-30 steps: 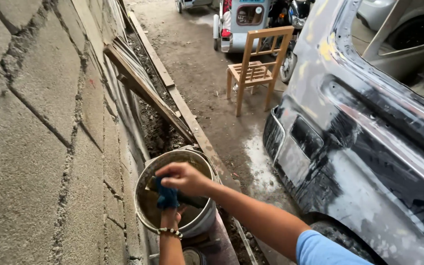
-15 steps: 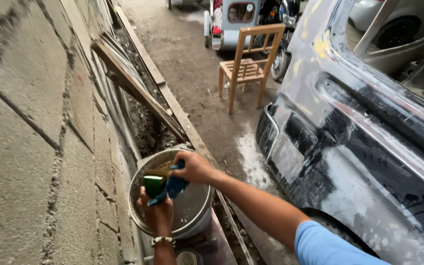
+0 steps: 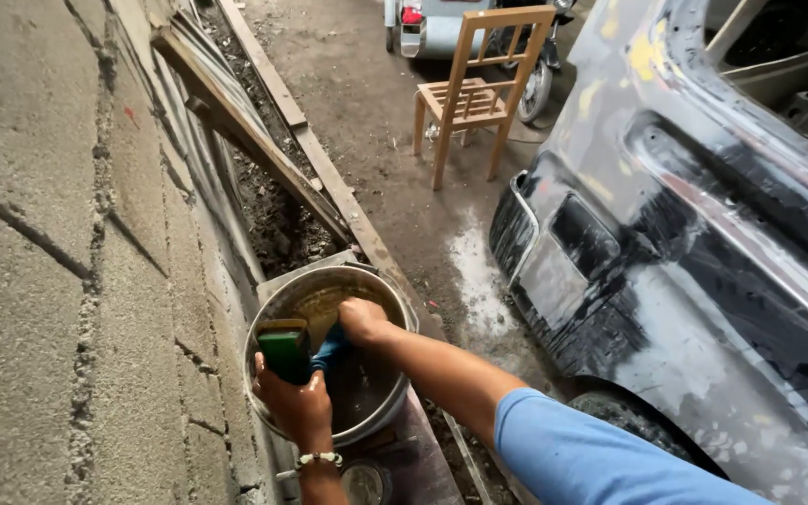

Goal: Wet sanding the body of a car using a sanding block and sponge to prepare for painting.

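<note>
Dipping into a round metal bucket (image 3: 268,323) of murky water, both hands work over its mouth, w/ the bucket sitting low against the block wall (image 3: 58,281). Left hand (image 3: 296,407) is at the near-left rim, fingers closed around a green block (image 3: 284,348), prob. a sanding block or sponge pad, held upright above the rim. It looks light and fairly stiff, likely wet and a bit slick, so a grip across its flat sides, as now, seems the safest hold. Right hand (image 3: 362,321) reaches in from the right, fingers curled shut on a blue cloth (image 3: 329,348) that hangs between the two hands, touching or just beside the green block; can't tell which. Cloth reads as soft, limp and soaked, heavier than dry and apt to drip, best bunched in the fist. A bead bracelet (image 3: 318,458) sits on the left wrist; the right arm wears a blue sleeve (image 3: 591,458). Bucket itself prob. heavy w/ water, rigid; no handle visible. Outward: wooden planks (image 3: 264,140) lean along the wall over a dirt trench, a wooden chair (image 3: 479,89) stands further off on the concrete, and a dark car body (image 3: 703,262), sanded and patched w/ grey and yellow filler, fills the right side.
</note>
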